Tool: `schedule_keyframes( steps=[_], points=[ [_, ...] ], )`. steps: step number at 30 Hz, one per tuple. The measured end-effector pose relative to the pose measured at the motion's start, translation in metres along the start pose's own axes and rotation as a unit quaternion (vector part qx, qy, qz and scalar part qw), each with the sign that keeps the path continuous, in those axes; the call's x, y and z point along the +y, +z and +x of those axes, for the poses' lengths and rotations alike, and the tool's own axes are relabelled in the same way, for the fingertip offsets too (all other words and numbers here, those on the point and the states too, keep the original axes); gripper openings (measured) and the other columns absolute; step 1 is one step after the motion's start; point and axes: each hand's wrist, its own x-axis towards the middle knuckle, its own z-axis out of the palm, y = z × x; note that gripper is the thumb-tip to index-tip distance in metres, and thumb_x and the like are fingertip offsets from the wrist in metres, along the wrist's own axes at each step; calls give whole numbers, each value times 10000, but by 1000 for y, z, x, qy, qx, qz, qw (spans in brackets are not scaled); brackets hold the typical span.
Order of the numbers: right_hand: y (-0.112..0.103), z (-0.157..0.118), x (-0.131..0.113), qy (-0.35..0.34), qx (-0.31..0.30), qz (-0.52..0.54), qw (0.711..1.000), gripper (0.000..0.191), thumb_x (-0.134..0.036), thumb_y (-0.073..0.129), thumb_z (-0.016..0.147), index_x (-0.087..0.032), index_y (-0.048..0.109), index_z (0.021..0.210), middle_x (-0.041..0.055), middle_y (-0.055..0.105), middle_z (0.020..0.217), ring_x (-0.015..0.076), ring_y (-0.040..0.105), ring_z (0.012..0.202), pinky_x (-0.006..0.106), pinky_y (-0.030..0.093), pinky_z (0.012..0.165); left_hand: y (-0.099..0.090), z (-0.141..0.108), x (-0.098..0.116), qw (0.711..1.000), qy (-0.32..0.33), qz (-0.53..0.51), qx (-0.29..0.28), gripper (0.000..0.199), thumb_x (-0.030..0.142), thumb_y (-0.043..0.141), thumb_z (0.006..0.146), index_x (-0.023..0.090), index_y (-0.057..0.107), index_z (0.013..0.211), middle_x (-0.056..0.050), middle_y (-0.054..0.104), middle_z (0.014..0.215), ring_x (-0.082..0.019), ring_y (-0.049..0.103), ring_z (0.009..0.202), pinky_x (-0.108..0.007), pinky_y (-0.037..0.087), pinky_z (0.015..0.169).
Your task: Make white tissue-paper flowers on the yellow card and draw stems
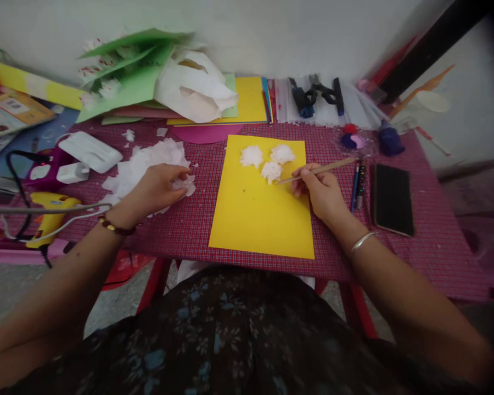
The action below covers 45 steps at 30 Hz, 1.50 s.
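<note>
A sheet of yellow paper (259, 219) lies on the checked tablecloth in front of me. Near its top sit three crumpled white paper tufts: a left tuft (251, 156), a right tuft (282, 154) and a lower tuft (271, 172). My right hand (319, 189) grips a thin wooden stick (333, 165), whose tip points down at the yellow paper close by the lower tuft. Over a pile of white paper pieces (152, 159) is my left hand (160, 186), thumb and fingers apart and slightly curled; I see nothing held between them.
A yellow glue gun (51, 214) and a power strip with a white plug (72, 173) are at left, a cable crossing my left forearm. Green paper sheets (135, 82) are stacked at the back. Pens (358, 184) and a black notebook (392, 197) lie at right.
</note>
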Motion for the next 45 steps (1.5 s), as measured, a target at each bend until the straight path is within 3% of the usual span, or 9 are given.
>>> schedule_keyframes(
  steps=[6, 11, 16, 18, 24, 31, 34, 41, 45],
  points=[
    [-2, -1, 1, 3, -12, 0, 1000, 397, -618, 789, 909, -240, 689, 844, -1, 710, 669, 119, 588, 507, 271, 459, 507, 7, 0, 2, 998, -58, -21, 28, 254, 444, 630, 859, 239, 757, 940, -101, 828, 1010, -298, 757, 951, -438, 564, 908],
    [-4, 0, 4, 4, -16, 13, 1000, 279, -503, 767, 958, -255, 697, 850, 5, 699, 700, 123, 578, 522, 289, 444, 514, -10, 2, 7, 988, -108, -77, 76, 200, 414, 632, 909, 239, 722, 871, -64, 817, 951, -256, 736, 885, -403, 552, 840],
    [-2, 2, -3, 18, 14, 10, 1000, 142, -323, 725, 956, -228, 703, 852, -13, 675, 675, 106, 543, 518, 257, 423, 511, -19, 20, 52, 975, 46, -4, 219, 148, 320, 697, 905, 226, 680, 791, -81, 797, 1105, -309, 717, 1119, -524, 504, 1085],
    [-2, 4, -8, 17, 17, 8, 1000, 96, -232, 689, 941, -215, 697, 847, -29, 662, 666, 93, 518, 513, 239, 411, 511, -8, 35, 75, 965, 105, 38, 236, 132, 299, 675, 896, 221, 679, 790, -96, 789, 1057, -320, 710, 1072, -521, 505, 1044],
    [-5, 6, -10, 45, -17, -15, 999, 142, -148, 638, 945, -208, 668, 820, -33, 662, 652, 97, 518, 525, 237, 444, 538, 52, 99, 122, 982, 81, -165, 47, 136, 241, 658, 831, 231, 594, 711, -5, 655, 672, -186, 604, 645, -327, 419, 645],
    [0, 5, -4, 27, -92, -38, 995, 93, -172, 659, 993, -212, 695, 917, -3, 712, 792, 124, 614, 669, 276, 548, 670, 83, 120, 108, 854, -43, -519, -8, 121, 201, 738, 693, 216, 627, 740, 31, 653, 680, -119, 571, 584, -248, 462, 604],
    [2, 6, 2, 9, -81, -31, 996, 61, -222, 651, 1023, -221, 700, 985, 9, 734, 873, 128, 639, 727, 279, 572, 696, 80, 114, 101, 841, -50, -539, -19, 123, 179, 778, 673, 217, 685, 743, 30, 661, 706, -109, 558, 606, -244, 457, 615],
    [3, 7, 9, -18, -45, -33, 998, 89, -303, 655, 1039, -223, 689, 1020, 12, 736, 906, 120, 641, 736, 251, 554, 647, 76, 110, 99, 877, 12, -467, -109, 177, 278, 851, 739, 227, 831, 907, -13, 706, 777, -149, 589, 685, -272, 447, 623],
    [5, 7, 2, 12, -25, -29, 999, 62, -262, 658, 1022, -230, 699, 989, 3, 725, 879, 124, 656, 747, 243, 557, 643, 87, 110, 107, 906, 34, -413, -81, 249, 223, 806, 721, 225, 787, 968, -13, 685, 781, -167, 619, 704, -291, 493, 653]
  ],
)
